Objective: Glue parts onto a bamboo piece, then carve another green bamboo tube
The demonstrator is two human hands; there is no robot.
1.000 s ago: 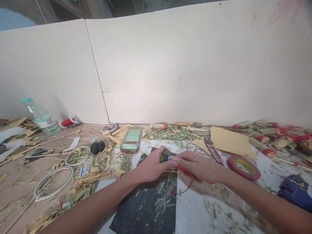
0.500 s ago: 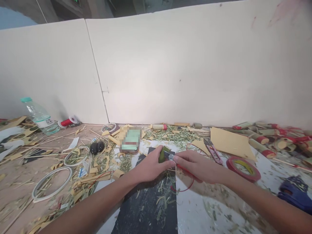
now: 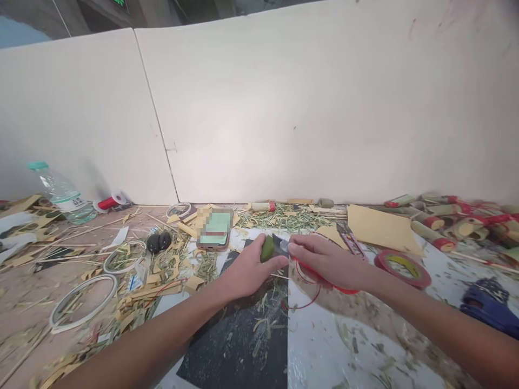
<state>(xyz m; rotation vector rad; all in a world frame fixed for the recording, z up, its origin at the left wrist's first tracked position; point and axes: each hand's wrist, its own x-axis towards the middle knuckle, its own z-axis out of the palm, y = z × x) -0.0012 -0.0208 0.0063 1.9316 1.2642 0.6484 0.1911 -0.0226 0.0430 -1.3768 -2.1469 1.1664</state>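
My left hand (image 3: pixel 247 270) is closed round a short green bamboo piece (image 3: pixel 267 249), held just above a black mat (image 3: pixel 239 351). My right hand (image 3: pixel 324 263) grips a red-handled knife (image 3: pixel 320 278), its small metal blade (image 3: pixel 283 246) pressed against the end of the bamboo piece. A thin red thread (image 3: pixel 302 302) loops below my right hand. Both hands meet at the middle of the work surface.
A phone (image 3: pixel 214 229) lies behind my hands. A water bottle (image 3: pixel 60 192), white rings (image 3: pixel 79 302), and bamboo scraps litter the left. Red tape (image 3: pixel 403 267), cutters (image 3: pixel 349 240), a tan sheet (image 3: pixel 381 229), bamboo tubes (image 3: pixel 446 216) and a blue tool (image 3: pixel 486 305) lie to the right.
The green bamboo piece has turned in my left hand, showing more of its side. Both hands stay together with the blade at its end; the view shifted slightly.
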